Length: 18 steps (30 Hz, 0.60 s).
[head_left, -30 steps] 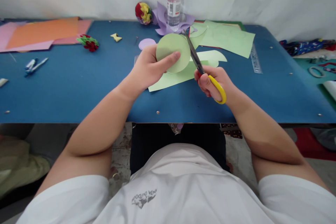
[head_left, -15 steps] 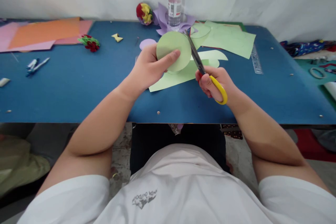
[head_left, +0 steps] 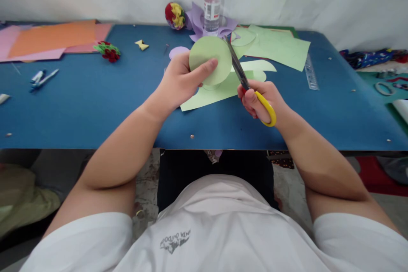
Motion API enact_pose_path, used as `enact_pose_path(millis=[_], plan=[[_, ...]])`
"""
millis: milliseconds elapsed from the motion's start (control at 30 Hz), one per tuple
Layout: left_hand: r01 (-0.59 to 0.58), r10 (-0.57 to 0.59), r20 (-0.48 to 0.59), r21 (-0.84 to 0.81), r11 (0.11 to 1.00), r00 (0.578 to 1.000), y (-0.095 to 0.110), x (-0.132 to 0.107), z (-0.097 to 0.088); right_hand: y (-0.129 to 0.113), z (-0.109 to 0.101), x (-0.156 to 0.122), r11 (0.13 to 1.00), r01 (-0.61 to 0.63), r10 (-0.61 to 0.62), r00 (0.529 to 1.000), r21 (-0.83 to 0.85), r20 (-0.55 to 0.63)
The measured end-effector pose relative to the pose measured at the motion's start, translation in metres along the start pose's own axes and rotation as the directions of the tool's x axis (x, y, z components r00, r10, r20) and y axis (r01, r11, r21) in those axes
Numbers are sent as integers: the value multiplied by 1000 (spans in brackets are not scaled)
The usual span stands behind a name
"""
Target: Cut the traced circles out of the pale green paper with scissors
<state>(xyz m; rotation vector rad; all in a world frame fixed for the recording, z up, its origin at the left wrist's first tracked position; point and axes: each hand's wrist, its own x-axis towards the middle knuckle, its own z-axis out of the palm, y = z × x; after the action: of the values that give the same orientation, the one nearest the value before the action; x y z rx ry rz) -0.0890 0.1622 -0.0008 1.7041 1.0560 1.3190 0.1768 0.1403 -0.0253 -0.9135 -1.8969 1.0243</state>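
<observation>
My left hand (head_left: 186,74) pinches a round light green paper disc (head_left: 208,53), thumb across its front and the other fingers hidden behind. The disc is raised over the table. In my right hand (head_left: 259,97) is a pair of scissors (head_left: 240,72) with a yellow and red handle, my fingers in its loops. Its blades point up and away along the disc's right edge and look nearly closed; I cannot tell whether they touch the paper. Below the disc lie light green paper offcuts (head_left: 204,98).
A water bottle (head_left: 212,12) stands by the wall on purple paper (head_left: 197,25). Green sheets (head_left: 280,46) and a clear ruler (head_left: 310,74) lie to the right. Orange paper (head_left: 54,40), a red-green paper flower (head_left: 108,51) and a compass-like tool (head_left: 43,80) are on the left.
Both hands, the disc and the scissors keep almost the same place and pose. The whole view has shifted very slightly.
</observation>
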Motion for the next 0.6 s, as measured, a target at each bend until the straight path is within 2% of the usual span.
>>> enact_pose_path(millis=[600], plan=[[11, -11, -3, -7, 1000, 1000, 1, 0, 0, -5, 0, 1, 1000, 10, -10, 1000, -6, -15]])
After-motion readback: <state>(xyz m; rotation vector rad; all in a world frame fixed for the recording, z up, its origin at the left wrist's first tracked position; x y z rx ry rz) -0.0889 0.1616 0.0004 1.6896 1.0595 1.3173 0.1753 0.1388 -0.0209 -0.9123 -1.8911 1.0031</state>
